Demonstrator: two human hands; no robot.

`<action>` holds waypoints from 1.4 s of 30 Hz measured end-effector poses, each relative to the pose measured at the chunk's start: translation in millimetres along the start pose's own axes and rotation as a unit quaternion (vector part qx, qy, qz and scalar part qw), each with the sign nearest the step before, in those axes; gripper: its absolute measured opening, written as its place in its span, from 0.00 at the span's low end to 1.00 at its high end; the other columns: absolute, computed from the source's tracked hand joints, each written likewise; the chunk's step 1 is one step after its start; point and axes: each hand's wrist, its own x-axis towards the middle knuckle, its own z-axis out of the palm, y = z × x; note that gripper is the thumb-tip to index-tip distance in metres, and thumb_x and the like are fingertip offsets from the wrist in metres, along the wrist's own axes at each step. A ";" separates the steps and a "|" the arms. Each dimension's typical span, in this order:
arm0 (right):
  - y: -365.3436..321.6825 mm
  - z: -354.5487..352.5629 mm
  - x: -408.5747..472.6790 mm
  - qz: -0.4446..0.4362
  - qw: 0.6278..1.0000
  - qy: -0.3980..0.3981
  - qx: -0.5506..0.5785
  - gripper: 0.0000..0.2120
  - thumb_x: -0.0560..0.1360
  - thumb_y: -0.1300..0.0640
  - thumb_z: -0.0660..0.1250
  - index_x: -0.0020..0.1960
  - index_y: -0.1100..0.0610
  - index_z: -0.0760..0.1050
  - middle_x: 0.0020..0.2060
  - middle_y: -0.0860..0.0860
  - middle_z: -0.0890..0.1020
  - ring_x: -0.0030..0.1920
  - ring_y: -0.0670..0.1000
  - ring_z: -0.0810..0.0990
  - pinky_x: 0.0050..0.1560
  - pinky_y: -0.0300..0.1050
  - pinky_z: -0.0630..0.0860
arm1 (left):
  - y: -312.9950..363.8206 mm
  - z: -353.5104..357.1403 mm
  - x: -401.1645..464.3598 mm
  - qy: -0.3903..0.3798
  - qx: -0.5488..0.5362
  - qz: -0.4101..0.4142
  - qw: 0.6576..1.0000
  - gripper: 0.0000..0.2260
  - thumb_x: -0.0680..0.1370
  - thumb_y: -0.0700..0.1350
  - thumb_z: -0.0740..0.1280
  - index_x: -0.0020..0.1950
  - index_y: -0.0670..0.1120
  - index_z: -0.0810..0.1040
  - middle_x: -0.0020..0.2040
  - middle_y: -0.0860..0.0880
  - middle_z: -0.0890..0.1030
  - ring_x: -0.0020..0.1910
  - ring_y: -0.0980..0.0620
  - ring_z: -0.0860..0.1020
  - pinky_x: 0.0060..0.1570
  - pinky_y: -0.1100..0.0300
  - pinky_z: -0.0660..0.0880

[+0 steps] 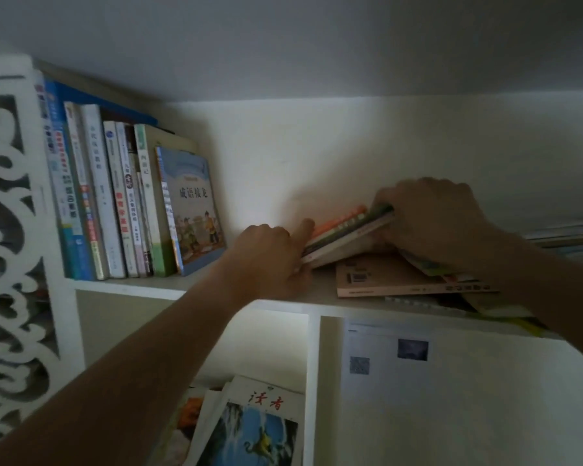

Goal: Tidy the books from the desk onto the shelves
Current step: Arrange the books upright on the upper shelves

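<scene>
Held books (345, 235): small tilted bundle on the upper shelf (128, 287), right of the upright row (128, 203), over flat-lying books (401, 280).
Left hand (270, 257): fingers curled round the bundle's lower left end, forefinger along its edge.
Right hand (431, 220): fingers clamped over the upper right end.
Lower compartment: magazines (249, 428) lying loose.

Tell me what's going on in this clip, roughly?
A person is shelving books. Both hands hold a small tilted bundle of books on the upper shelf: the left hand at its lower end, the right hand gripping its raised end. A row of upright books stands to the left; flat books lie underneath.
</scene>
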 end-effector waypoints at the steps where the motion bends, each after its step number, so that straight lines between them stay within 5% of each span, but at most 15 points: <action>1: -8.8 3.5 7.2 0.017 0.998 0.066 0.018 0.23 0.71 0.44 0.73 0.63 0.50 0.76 0.55 0.54 0.79 0.55 0.59 0.76 0.44 0.54 0.79 | -2.6 1.1 -1.1 0.017 -0.008 -0.045 0.999 0.26 0.82 0.62 0.57 0.74 0.49 0.59 0.48 0.45 0.83 0.40 0.41 0.82 0.36 0.55 0.71; 3: -32.8 10.3 26.6 0.078 0.978 0.160 0.106 0.34 0.68 0.50 0.77 0.71 0.53 0.69 0.66 0.60 0.72 0.62 0.64 0.72 0.43 0.58 0.79 | -6.8 3.3 -3.5 0.041 -0.016 -0.140 0.989 0.22 0.83 0.61 0.56 0.71 0.49 0.60 0.51 0.45 0.83 0.43 0.41 0.83 0.36 0.54 0.71; 5: -60.6 12.0 48.0 0.138 0.943 0.164 0.255 0.47 0.71 0.53 0.76 0.80 0.46 0.51 0.74 0.61 0.60 0.65 0.65 0.71 0.50 0.60 0.78 | -8.4 6.8 -9.2 0.088 -0.040 -0.220 0.971 0.19 0.84 0.59 0.57 0.68 0.48 0.61 0.52 0.46 0.83 0.43 0.42 0.83 0.37 0.53 0.76; 8: -106.3 14.8 77.1 0.117 0.876 0.131 0.450 0.56 0.73 0.60 0.73 0.79 0.37 0.34 0.70 0.62 0.64 0.55 0.62 0.81 0.53 0.56 0.81 | -20.3 9.1 -19.1 0.147 -0.092 -0.295 0.940 0.16 0.84 0.55 0.60 0.66 0.49 0.63 0.51 0.47 0.84 0.40 0.44 0.84 0.37 0.49 0.82; 10: -140.0 18.0 93.8 0.098 0.838 0.072 0.533 0.55 0.71 0.54 0.74 0.80 0.40 0.35 0.67 0.59 0.71 0.61 0.62 0.78 0.59 0.59 0.78 | -37.0 12.8 -25.3 0.164 -0.106 -0.334 0.922 0.16 0.83 0.54 0.62 0.66 0.50 0.62 0.50 0.47 0.84 0.40 0.45 0.85 0.37 0.49 0.83; 12: -166.7 21.1 107.3 0.079 0.769 0.009 0.635 0.51 0.65 0.47 0.76 0.78 0.38 0.47 0.64 0.53 0.76 0.63 0.58 0.78 0.60 0.58 0.78 | -53.6 14.3 -31.3 0.175 -0.120 -0.363 0.907 0.18 0.83 0.52 0.63 0.68 0.51 0.60 0.48 0.47 0.84 0.39 0.47 0.84 0.37 0.50 0.83; 17: -199.2 34.6 120.0 -0.018 0.697 -0.087 0.711 0.40 0.65 0.59 0.75 0.69 0.33 0.65 0.57 0.37 0.79 0.58 0.45 0.80 0.58 0.55 0.80 | -79.4 18.9 -46.5 0.162 -0.124 -0.388 0.899 0.37 0.81 0.53 0.65 0.80 0.50 0.44 0.58 0.47 0.80 0.44 0.53 0.82 0.42 0.56 0.82; 19: -208.7 39.1 120.6 -0.039 0.699 -0.123 0.704 0.41 0.65 0.53 0.76 0.69 0.29 0.62 0.64 0.38 0.76 0.60 0.47 0.80 0.61 0.58 0.79 | -79.1 19.2 -52.5 0.143 -0.091 -0.399 0.901 0.47 0.78 0.62 0.67 0.83 0.45 0.40 0.69 0.44 0.72 0.55 0.49 0.79 0.53 0.52 0.81; 21: -216.5 40.9 119.2 -0.037 0.717 -0.114 0.687 0.42 0.65 0.50 0.78 0.71 0.30 0.60 0.66 0.41 0.75 0.61 0.48 0.80 0.63 0.55 0.79 | -79.4 18.3 -60.1 0.160 -0.010 -0.400 0.902 0.52 0.73 0.69 0.67 0.83 0.40 0.47 0.72 0.40 0.67 0.65 0.44 0.73 0.64 0.47 0.75; 24: -222.4 49.7 117.3 -0.055 0.762 -0.086 0.639 0.46 0.66 0.51 0.78 0.75 0.37 0.55 0.66 0.41 0.75 0.65 0.47 0.77 0.66 0.50 0.77 | -89.1 24.8 -71.4 0.196 0.018 -0.313 0.929 0.49 0.74 0.65 0.65 0.83 0.37 0.50 0.81 0.36 0.56 0.81 0.39 0.56 0.76 0.39 0.63; 27: -224.0 58.3 115.1 -0.055 0.793 -0.102 0.599 0.46 0.68 0.50 0.78 0.75 0.39 0.53 0.65 0.42 0.75 0.63 0.47 0.78 0.64 0.50 0.78 | -101.0 34.8 -77.4 0.192 -0.050 -0.225 0.954 0.49 0.76 0.64 0.65 0.82 0.36 0.45 0.84 0.40 0.43 0.84 0.44 0.44 0.79 0.41 0.57; 33: -232.4 64.1 118.1 -0.051 0.792 -0.073 0.604 0.45 0.66 0.46 0.77 0.74 0.41 0.53 0.65 0.42 0.76 0.61 0.46 0.79 0.60 0.52 0.80 | -112.7 28.5 -84.2 0.158 -0.105 -0.203 0.961 0.55 0.74 0.70 0.66 0.83 0.40 0.39 0.84 0.45 0.36 0.83 0.48 0.39 0.80 0.42 0.53; 38: -242.4 53.5 110.0 -0.036 0.833 -0.013 0.552 0.39 0.63 0.33 0.72 0.69 0.41 0.61 0.60 0.41 0.78 0.57 0.47 0.81 0.56 0.53 0.81 | -101.4 11.0 -94.1 0.191 -0.300 -0.162 0.920 0.46 0.75 0.44 0.71 0.84 0.45 0.45 0.85 0.53 0.43 0.83 0.52 0.43 0.81 0.48 0.49; 40: -245.0 52.3 106.7 -0.036 0.833 0.008 0.552 0.37 0.65 0.34 0.73 0.68 0.41 0.62 0.58 0.39 0.78 0.55 0.44 0.80 0.55 0.48 0.80 | -102.4 9.1 -94.9 0.220 -0.368 -0.157 0.890 0.38 0.77 0.37 0.65 0.84 0.46 0.52 0.84 0.53 0.53 0.83 0.53 0.51 0.80 0.48 0.57; 42: -242.4 51.3 105.7 -0.040 0.825 -0.004 0.564 0.36 0.68 0.40 0.77 0.69 0.40 0.61 0.56 0.36 0.77 0.52 0.40 0.79 0.51 0.38 0.77 | -108.3 7.5 -89.6 0.289 -0.364 -0.183 0.866 0.26 0.81 0.40 0.59 0.80 0.48 0.64 0.78 0.51 0.68 0.77 0.54 0.66 0.74 0.49 0.71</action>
